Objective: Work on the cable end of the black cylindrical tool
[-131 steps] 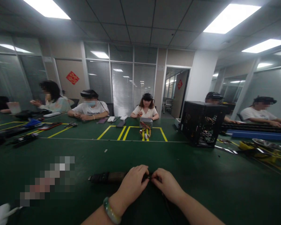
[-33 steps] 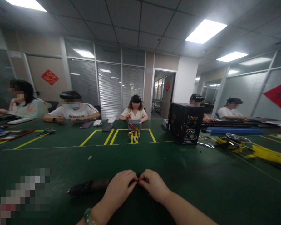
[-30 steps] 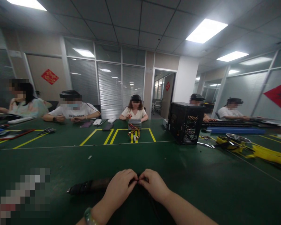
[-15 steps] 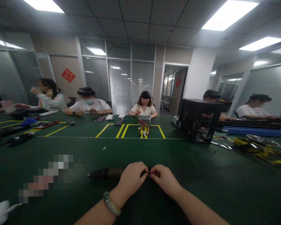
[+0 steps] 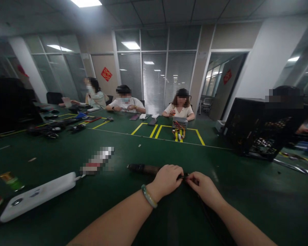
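The person's left hand (image 5: 168,182) is reaching over the green-topped bench (image 5: 246,194), its forearm slanting in from the near edge and its back facing up. Its fingers are bending downward and closing over the rear part of a dark, slim, cylindrical tool (image 5: 151,169) with a brown barrel and a black front section; the inner contact is being hidden by the knuckles. A smooth green-and-pale ring bangle (image 5: 149,196) is encircling the left wrist.

The right hand (image 5: 201,186) is approaching from the opposite side, its forearm slanting in from the near edge on the right. Its thumb and fingertips are pinching together on a small dark piece (image 5: 185,175) just beside the left fingertips; the exact nature of that piece is not showing clearly. A thin black cord (image 5: 207,213) is running from beneath the right hand toward the bench's near edge.

The tool is lying on the bench, its narrow tip pointing toward the left edge. A long white plastic bar (image 5: 41,195) with a round dark spot is lying toward the near left corner, near a small green bottle (image 5: 14,183) with a gold cap. A black open-framed metal case (image 5: 256,126) is standing toward the right edge.
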`<state>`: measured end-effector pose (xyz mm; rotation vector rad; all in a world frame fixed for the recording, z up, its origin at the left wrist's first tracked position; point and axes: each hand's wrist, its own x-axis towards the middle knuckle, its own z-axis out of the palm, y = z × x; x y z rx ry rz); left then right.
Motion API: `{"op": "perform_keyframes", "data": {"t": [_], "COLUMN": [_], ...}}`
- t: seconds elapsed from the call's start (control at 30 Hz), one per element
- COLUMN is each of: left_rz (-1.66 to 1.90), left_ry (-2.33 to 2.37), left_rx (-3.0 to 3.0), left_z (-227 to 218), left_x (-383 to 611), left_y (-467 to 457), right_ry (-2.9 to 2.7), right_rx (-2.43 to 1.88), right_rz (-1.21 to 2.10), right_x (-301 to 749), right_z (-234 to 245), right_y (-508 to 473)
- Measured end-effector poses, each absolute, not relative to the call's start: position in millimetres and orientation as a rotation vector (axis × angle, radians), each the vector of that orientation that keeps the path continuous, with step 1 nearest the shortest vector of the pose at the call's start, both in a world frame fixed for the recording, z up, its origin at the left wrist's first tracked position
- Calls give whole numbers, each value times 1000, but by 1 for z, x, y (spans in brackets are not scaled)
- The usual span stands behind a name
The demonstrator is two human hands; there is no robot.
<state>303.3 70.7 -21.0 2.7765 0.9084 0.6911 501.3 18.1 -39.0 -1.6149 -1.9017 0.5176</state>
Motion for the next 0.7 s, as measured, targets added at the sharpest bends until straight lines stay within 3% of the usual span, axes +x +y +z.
{"op": "perform_keyframes", "data": {"t": [0.7], "left_rz": [700], "left_ry": [878], "left_rx": [2815], "left_z": [-18], "left_x": [301], "left_y": [69], "right_ry": [-1891], "right_rx": [-1623], "right_rz": [537], "right_x": [501], "right_z": [-38], "right_y": [19]}}
